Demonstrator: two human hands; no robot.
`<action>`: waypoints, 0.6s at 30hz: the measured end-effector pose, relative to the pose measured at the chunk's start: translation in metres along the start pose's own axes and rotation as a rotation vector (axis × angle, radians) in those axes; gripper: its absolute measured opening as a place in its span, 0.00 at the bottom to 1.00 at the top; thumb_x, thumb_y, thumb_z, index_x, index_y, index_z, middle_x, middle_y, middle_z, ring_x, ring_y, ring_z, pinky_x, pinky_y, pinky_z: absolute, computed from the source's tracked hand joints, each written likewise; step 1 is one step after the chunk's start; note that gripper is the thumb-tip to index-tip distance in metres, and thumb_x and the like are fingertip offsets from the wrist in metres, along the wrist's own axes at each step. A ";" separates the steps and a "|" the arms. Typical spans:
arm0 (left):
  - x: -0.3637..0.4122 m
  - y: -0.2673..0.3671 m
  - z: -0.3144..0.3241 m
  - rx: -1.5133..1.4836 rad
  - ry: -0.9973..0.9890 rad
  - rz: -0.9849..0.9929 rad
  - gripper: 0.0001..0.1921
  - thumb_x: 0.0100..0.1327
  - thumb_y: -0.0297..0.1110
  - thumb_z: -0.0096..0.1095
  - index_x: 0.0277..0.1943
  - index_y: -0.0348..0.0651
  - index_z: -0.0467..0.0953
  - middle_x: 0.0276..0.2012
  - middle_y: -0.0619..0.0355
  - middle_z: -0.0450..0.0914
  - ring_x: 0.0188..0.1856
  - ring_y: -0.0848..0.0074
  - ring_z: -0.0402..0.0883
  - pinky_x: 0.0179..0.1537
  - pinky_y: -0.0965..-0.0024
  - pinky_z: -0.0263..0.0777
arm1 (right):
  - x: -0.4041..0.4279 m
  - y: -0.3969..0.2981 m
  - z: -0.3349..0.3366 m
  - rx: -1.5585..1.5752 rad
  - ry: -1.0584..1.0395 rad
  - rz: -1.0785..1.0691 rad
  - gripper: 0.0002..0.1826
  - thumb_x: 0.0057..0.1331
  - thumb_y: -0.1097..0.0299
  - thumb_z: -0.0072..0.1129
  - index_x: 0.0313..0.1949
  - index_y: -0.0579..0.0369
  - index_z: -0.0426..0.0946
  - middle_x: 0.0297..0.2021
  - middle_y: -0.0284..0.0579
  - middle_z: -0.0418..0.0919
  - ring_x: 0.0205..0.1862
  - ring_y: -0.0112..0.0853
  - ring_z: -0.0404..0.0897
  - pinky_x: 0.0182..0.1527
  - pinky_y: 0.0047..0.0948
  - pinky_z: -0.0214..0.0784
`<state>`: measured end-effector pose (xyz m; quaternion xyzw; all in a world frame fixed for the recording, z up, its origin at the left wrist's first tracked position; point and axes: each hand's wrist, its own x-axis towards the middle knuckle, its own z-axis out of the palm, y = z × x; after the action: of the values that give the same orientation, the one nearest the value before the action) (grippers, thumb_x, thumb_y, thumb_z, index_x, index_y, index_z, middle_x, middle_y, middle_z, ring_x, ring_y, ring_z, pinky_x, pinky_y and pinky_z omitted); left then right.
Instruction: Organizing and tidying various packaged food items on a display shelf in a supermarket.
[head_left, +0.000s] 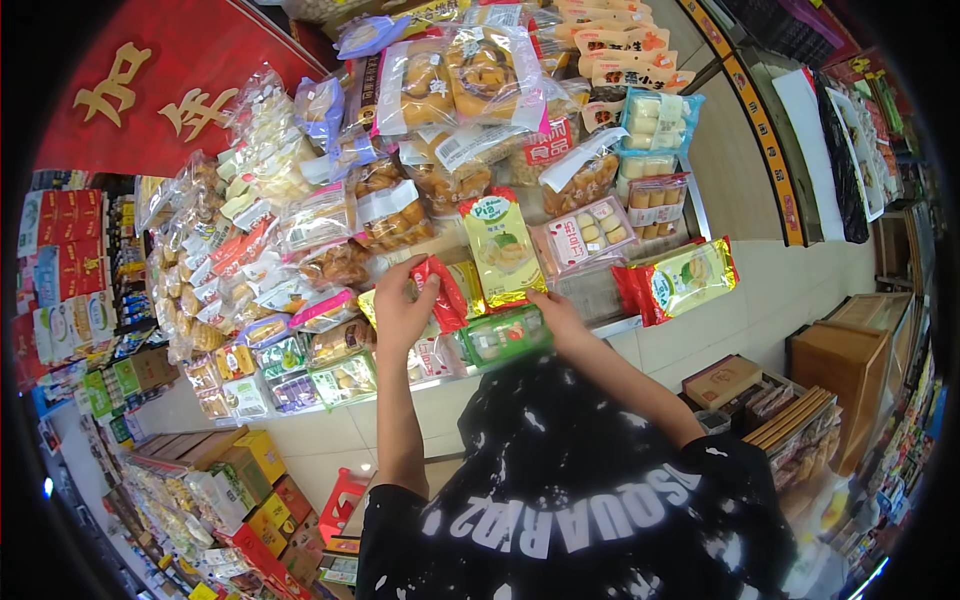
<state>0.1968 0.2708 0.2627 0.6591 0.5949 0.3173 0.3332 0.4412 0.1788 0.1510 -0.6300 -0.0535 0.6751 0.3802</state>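
Before me is a display table heaped with packaged pastries. My left hand (405, 300) grips the red end of a red and yellow pastry packet (448, 294), thumb on top. My right hand (553, 309) has its fingertips at the lower right corner of an upright yellow and red pastry packet (501, 244); whether they grip it is unclear. Just below lies a green pastry packet (506, 335). To the right, a similar yellow and red packet (679, 279) overhangs the table's edge. A clear tray of round pastries (591, 232) lies between them.
Bagged breads (465, 75) are piled at the back, with small wrapped pastries (232, 270) at the left. Wooden cabinets (840, 367) and an open box of packets (795, 435) stand at the right. Stacked cartons (262, 480) and a red stool-like object (343, 502) are at lower left.
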 end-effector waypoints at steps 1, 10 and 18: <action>0.002 0.000 0.003 0.040 -0.016 0.042 0.18 0.59 0.35 0.68 0.51 0.37 0.81 0.45 0.44 0.83 0.48 0.57 0.82 0.53 0.60 0.72 | -0.002 -0.001 0.001 -0.003 0.001 -0.004 0.28 0.65 0.54 0.65 0.54 0.68 0.76 0.46 0.44 0.82 0.46 0.28 0.77 0.52 0.28 0.68; 0.011 0.002 0.032 0.167 -0.042 0.022 0.19 0.58 0.39 0.68 0.49 0.38 0.82 0.44 0.43 0.84 0.47 0.51 0.81 0.53 0.57 0.73 | -0.056 -0.033 0.006 -0.111 0.032 -0.167 0.23 0.68 0.58 0.62 0.50 0.68 0.78 0.38 0.45 0.83 0.40 0.29 0.80 0.43 0.29 0.74; 0.014 -0.002 0.038 0.282 -0.149 0.015 0.20 0.57 0.40 0.67 0.51 0.41 0.80 0.46 0.46 0.84 0.50 0.53 0.80 0.54 0.55 0.71 | -0.186 -0.095 -0.040 -0.422 -0.155 -0.129 0.23 0.69 0.59 0.61 0.52 0.69 0.78 0.44 0.41 0.83 0.47 0.25 0.78 0.52 0.26 0.69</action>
<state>0.2276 0.2825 0.2395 0.7254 0.6022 0.1834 0.2784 0.5035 0.1214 0.3457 -0.6372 -0.2625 0.6695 0.2773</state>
